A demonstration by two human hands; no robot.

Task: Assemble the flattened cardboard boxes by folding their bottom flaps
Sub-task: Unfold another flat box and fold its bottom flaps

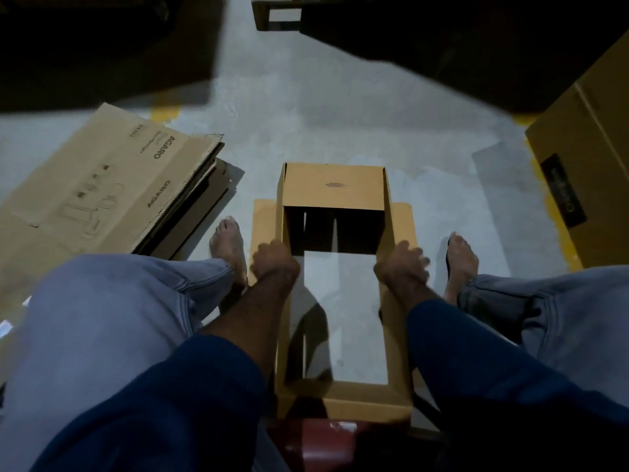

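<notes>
1. Now your left hand point(272, 258) curls over the left wall edge of the open cardboard box point(335, 185), and your right hand point(401, 264) over the right edge, hands apart.
2. The box stands between your feet, far flap folded inward.
3. Flattened boxes point(112, 178) lie just left; grey floor point(340, 114) stretches ahead.

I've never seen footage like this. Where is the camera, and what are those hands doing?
No machine here: a seated person wears a camera on the head, looking down. The left hand and right hand each grip a side wall of an opened cardboard box on the grey floor between the feet. Floor shows through it, so its flaps are not all folded. A stack of flattened boxes lies to the left; a bigger box stands right.
</notes>
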